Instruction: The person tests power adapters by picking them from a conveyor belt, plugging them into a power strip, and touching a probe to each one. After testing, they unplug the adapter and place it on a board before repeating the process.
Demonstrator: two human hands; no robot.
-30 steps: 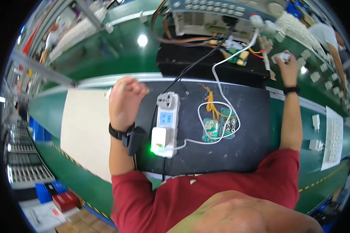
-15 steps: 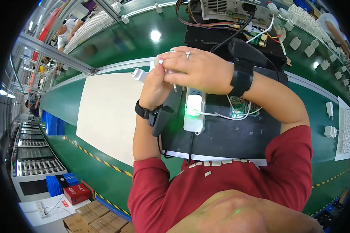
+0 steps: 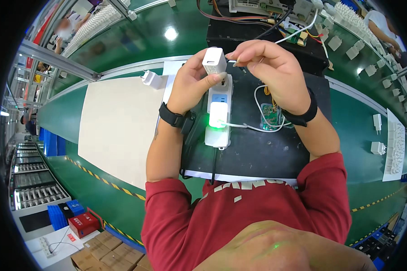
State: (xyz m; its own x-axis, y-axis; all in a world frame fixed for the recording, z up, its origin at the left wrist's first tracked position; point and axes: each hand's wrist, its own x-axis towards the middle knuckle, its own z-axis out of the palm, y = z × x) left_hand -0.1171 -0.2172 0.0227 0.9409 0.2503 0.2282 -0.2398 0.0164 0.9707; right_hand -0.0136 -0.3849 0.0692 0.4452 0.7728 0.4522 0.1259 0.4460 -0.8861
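My left hand (image 3: 192,83) is closed around a white USB charger (image 3: 214,61), its port face up and thumb on its lower side. It is above the far end of a white power strip (image 3: 219,135). Just right of the charger, my right hand (image 3: 273,65) pinches a thin white cable end (image 3: 232,61), mostly hidden by the fingers. Another white charger (image 3: 218,113) sits in the strip with a green glow and a white cable (image 3: 239,125) leading from it. That cable runs to a green circuit board (image 3: 270,115) on the black mat (image 3: 257,158).
A white plug charger (image 3: 152,80) lies on the pale sheet (image 3: 117,122) to the left. At the back stands a grey instrument (image 3: 257,6) with coloured wires. Several white chargers line the right side, including one charger (image 3: 377,147). A person (image 3: 380,25) is at the far right.
My hands, together before, have moved apart, with the right shifting rightward. The charger in my left hand now shows. The view has shifted slightly.
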